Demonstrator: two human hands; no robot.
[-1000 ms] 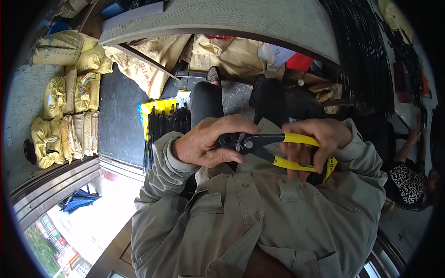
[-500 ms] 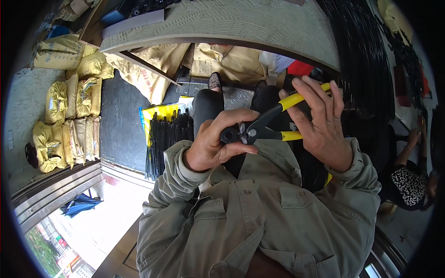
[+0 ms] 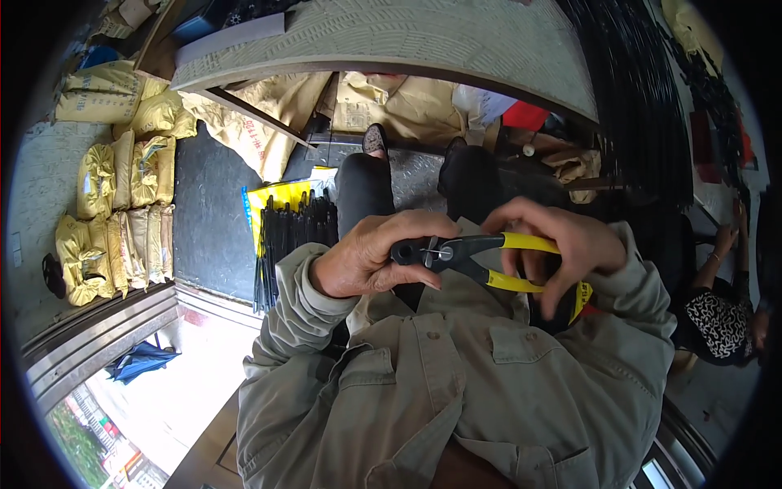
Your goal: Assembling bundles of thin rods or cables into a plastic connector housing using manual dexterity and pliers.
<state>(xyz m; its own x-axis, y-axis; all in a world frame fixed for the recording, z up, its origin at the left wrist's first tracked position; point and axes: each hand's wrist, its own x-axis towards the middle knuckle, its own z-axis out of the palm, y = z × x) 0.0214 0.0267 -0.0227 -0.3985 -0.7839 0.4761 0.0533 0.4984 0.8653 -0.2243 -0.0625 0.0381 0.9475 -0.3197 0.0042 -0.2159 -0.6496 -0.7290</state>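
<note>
A pair of pliers (image 3: 468,254) with a dark metal head and yellow handles lies level in front of my chest. My right hand (image 3: 562,248) is wrapped around the yellow handles, fingers curled over them. My left hand (image 3: 379,257) closes around the dark jaws at the pliers' left end, thumb along the underside. Whatever sits in the jaws is hidden by my fingers. Below both hands is my grey-green shirt; beyond them are my dark trousers and shoes.
A bundle of black rods (image 3: 289,232) on a yellow sheet lies on the floor left of my legs. Yellow sacks (image 3: 122,204) are stacked at the left. A curved grey tabletop (image 3: 407,41) arches above. Another person (image 3: 721,314) sits at the right.
My right hand has lowered the yellow handles from a raised tilt back to level. My left hand has stayed on the pliers' head throughout.
</note>
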